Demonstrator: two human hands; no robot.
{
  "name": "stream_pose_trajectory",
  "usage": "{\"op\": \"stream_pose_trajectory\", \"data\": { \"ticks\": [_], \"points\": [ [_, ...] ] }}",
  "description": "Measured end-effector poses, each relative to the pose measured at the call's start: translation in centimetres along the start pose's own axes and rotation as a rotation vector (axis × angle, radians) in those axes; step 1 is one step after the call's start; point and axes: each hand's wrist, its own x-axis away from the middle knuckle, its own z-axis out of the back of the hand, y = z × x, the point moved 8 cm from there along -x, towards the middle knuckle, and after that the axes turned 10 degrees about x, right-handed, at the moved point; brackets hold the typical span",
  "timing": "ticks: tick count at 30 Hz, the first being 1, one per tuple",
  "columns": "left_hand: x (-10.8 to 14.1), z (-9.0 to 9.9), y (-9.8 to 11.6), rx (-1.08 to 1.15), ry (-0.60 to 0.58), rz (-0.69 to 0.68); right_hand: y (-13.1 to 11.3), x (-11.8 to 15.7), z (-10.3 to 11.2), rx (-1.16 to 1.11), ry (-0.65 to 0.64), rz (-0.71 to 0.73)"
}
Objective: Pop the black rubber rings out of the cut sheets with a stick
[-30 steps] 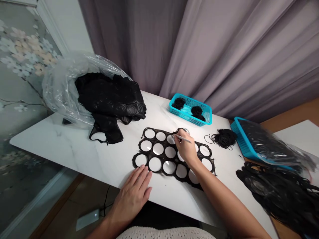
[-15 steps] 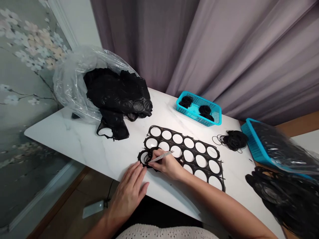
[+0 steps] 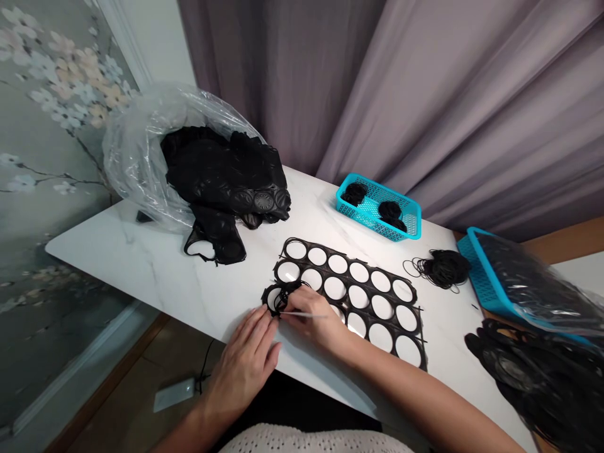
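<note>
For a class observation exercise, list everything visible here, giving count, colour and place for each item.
table: one, white marble, under most items
sheet with round holes: one, black, middle of table
plastic bag: one, clear, left end of table
fabric bundle: one, black, spilling from bag
small basket: one, turquoise, far table edge
coils: three, black, in small basket
cord tangle: one, black, right of sheet
large basket: one, turquoise, far right
cut-sheet pile: one, black, lower right
curtain: one, mauve, behind table
slim tool: one, silver, in right hand
left hand: one, at sheet's near corner
right hand: one, beside left hand
</note>
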Motion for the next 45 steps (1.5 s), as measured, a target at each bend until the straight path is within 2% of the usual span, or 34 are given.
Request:
{"op": "stream_pose_trajectory", "data": {
  "ticks": [3, 5, 6, 8, 9, 12, 14, 15, 17, 20, 22, 23, 26, 29, 31, 33, 35, 37, 39, 43, 45],
  "points": [
    [-0.3, 0.1, 0.0, 0.003, 0.014, -0.016, -1.9, 0.8, -0.9, 0.29, -0.009, 0.175],
    [-0.5, 0.1, 0.1, -0.007, 0.019, -0.028, -1.6, 0.4, -0.4, 0.384, 0.037, 0.187],
    [-0.6, 0.1, 0.2, -0.017, 0.019, -0.037, -0.9, 0.0, 0.6, 0.39, 0.1, 0.145],
    [-0.7, 0.2, 0.3, -0.042, 0.025, -0.063, 2.0, -0.9, 4.0, 0.355, 0.286, -0.016],
    [-0.7, 0.3, 0.4, -0.052, 0.031, -0.077, 3.8, -0.9, 6.4, 0.336, 0.422, -0.133],
    [-0.6, 0.6, 0.3, -0.057, 0.036, -0.112, 8.8, 0.8, 12.9, 0.223, 0.692, -0.377],
    [-0.8, 0.9, -0.1, -0.024, 0.012, -0.111, 11.0, 2.7, 15.5, 0.084, 0.718, -0.464],
    [-1.1, 1.0, -0.5, 0.007, -0.007, -0.101, 11.8, 3.6, 15.9, -0.023, 0.677, -0.498],
    [-2.3, 1.2, -1.2, 0.101, -0.053, -0.05, 12.5, 5.3, 14.9, -0.303, 0.513, -0.55],
    [-5.7, 1.0, -1.9, 0.335, -0.124, 0.079, 10.9, 6.9, 11.3, -0.72, 0.262, -0.56],
    [-8.6, -0.3, -1.4, 0.548, -0.221, 0.147, 9.1, 7.4, 9.4, -0.897, 0.168, -0.536],
    [-10.0, -1.3, -0.7, 0.666, -0.307, 0.165, 8.3, 7.5, 8.8, -0.965, 0.139, -0.523],
    [-13.3, -4.9, 1.8, 1.008, -0.62, 0.228, 6.8, 7.7, 8.0, -1.108, 0.093, -0.501],
    [-15.8, -7.2, 4.6, 1.3, -0.865, 0.169, 6.7, 8.4, 8.5, -1.188, 0.119, -0.496],
    [-17.1, -7.8, 6.3, 1.467, -0.969, 0.08, 7.0, 9.0, 9.0, -1.236, 0.136, -0.49],
    [-18.2, -8.4, 7.5, 1.55, -1.021, 0.032, 7.2, 9.7, 9.5, -1.292, 0.134, -0.486],
    [-18.9, -9.3, 8.5, 1.569, -1.074, 0.063, 7.5, 10.4, 10.0, -1.347, 0.134, -0.48],
    [-19.1, -10.6, 9.4, 1.573, -1.149, 0.164, 8.0, 11.2, 10.5, -1.388, 0.15, -0.477],
    [-19.5, -11.6, 9.9, 1.56, -1.138, 0.282, 8.9, 12.0, 11.0, -1.419, 0.193, -0.485],
    [-21.0, -12.2, 9.0, 1.477, -0.841, 0.488, 12.1, 13.9, 11.5, -1.447, 0.384, -0.5],
    [-20.9, -12.3, 8.9, 1.499, -0.801, 0.571, 13.6, 14.6, 11.2, -1.451, 0.455, -0.507]
  ]
}}
